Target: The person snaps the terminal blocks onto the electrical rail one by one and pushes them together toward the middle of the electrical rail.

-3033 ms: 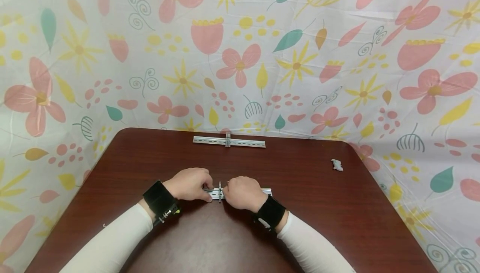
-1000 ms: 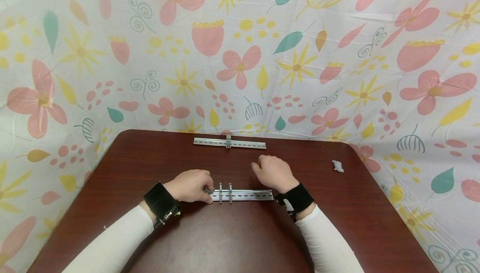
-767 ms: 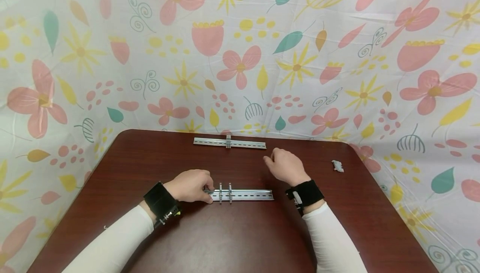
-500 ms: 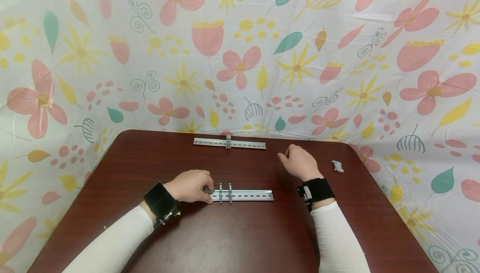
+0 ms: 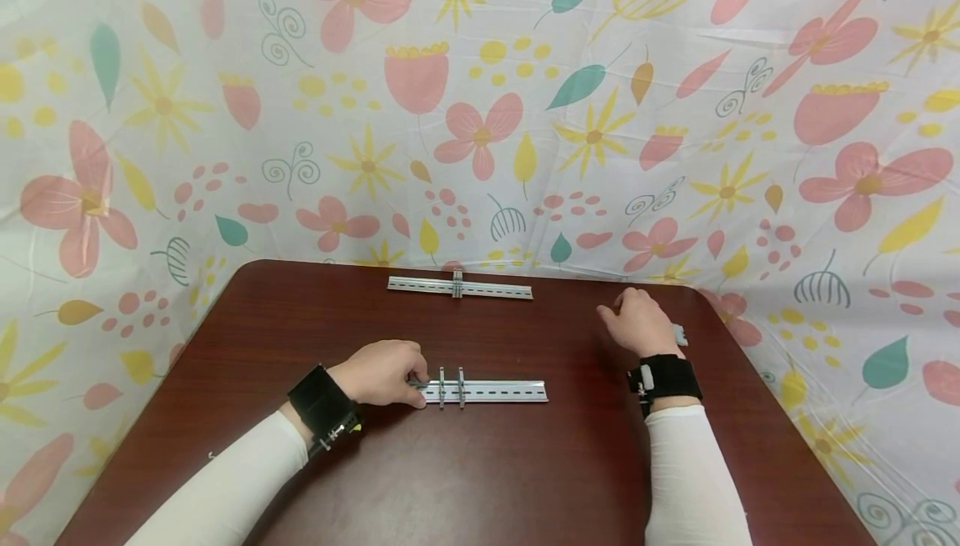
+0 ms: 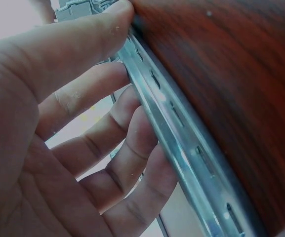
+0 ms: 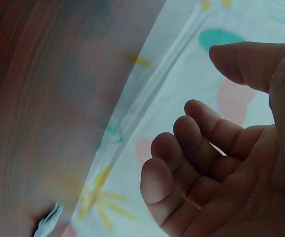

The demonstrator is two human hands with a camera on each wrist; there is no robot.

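My left hand (image 5: 382, 373) pinches the left end of a slotted metal DIN rail (image 5: 502, 392) lying on the table. Two thin upright pieces, a left one (image 5: 442, 388) and a right one (image 5: 461, 388), stand on it just right of my fingers. In the left wrist view, my thumb lies against the rail (image 6: 182, 133) with a grey piece (image 6: 75, 11) beyond it. Holding nothing, my right hand (image 5: 641, 323) is over the table's right side, fingers loosely bent, thumb apart. It partly covers a small light-grey moulded piece (image 5: 681, 335), whose exact kind I cannot tell.
At the back of the brown table (image 5: 450, 479) lies another slotted rail (image 5: 495, 288) with a cluster of thin pieces (image 5: 457, 283) near its middle. A flower-patterned cloth (image 5: 480, 112) hangs behind and beside the table.
My right hand has left the rail and moved right towards the small grey piece. Leaving the rail, it uncovered a second upright piece beside the first. My left hand stays put.
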